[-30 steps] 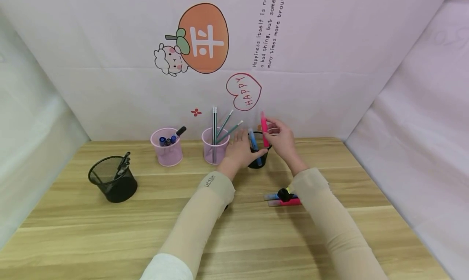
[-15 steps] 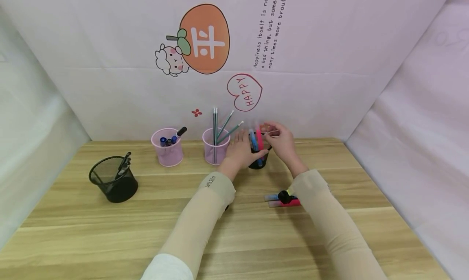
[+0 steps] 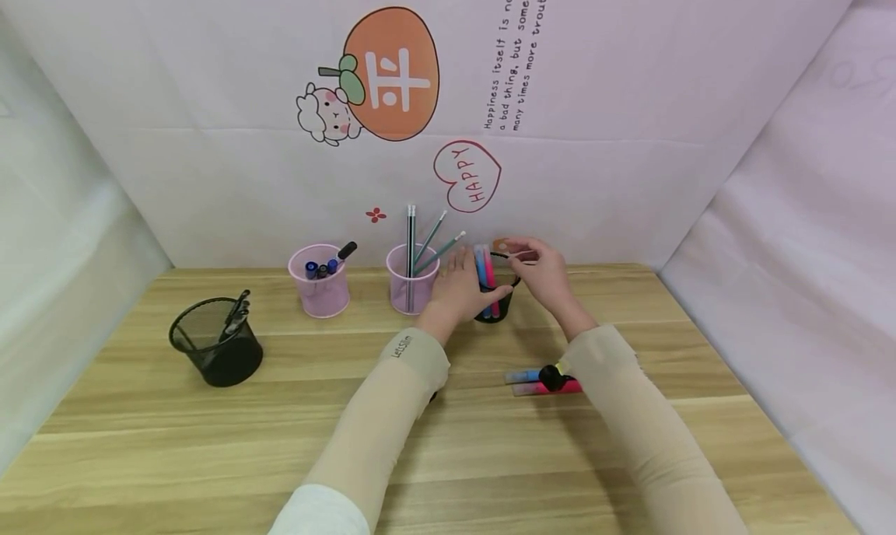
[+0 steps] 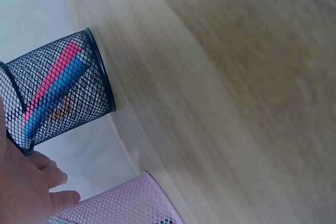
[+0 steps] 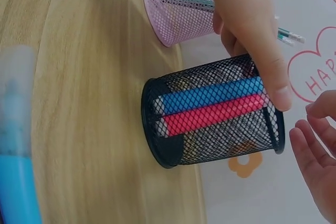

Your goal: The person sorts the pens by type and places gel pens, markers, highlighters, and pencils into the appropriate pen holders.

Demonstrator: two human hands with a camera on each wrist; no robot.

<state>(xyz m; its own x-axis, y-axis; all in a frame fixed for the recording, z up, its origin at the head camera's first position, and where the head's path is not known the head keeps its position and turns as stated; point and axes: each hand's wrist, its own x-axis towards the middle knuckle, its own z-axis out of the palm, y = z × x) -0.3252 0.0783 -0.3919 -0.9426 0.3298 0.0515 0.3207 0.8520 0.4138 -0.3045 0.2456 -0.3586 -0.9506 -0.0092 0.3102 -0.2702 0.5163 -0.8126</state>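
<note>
In the head view my left hand [image 3: 458, 286] holds a black mesh pen cup [image 3: 505, 295], its thumb lying over the front rim. A blue highlighter [image 5: 212, 96] and a pink highlighter [image 5: 220, 115] stand side by side inside, leaning to the left hand's side; the mesh shows both in the right wrist view. At the cup's right rim is my right hand [image 3: 544, 274], fingers loosely bent, with nothing between them. The left wrist view shows the left hand's fingers [image 4: 50, 174] between this cup and a pink mesh cup [image 4: 123, 203].
Next to the left hand, the pink cup holds several pencils [image 3: 420, 247]. Another pink cup [image 3: 322, 294] holds pens and markers. Farther left stands a wider black mesh cup [image 3: 227, 356] with pens. A blue highlighter [image 3: 521, 377] and a pink one [image 3: 553, 388] lie near the right forearm.
The right hand has lowered the pink highlighter into the black cup and let it go; it now leans beside the blue one. The left hand has stayed on the cup.
</note>
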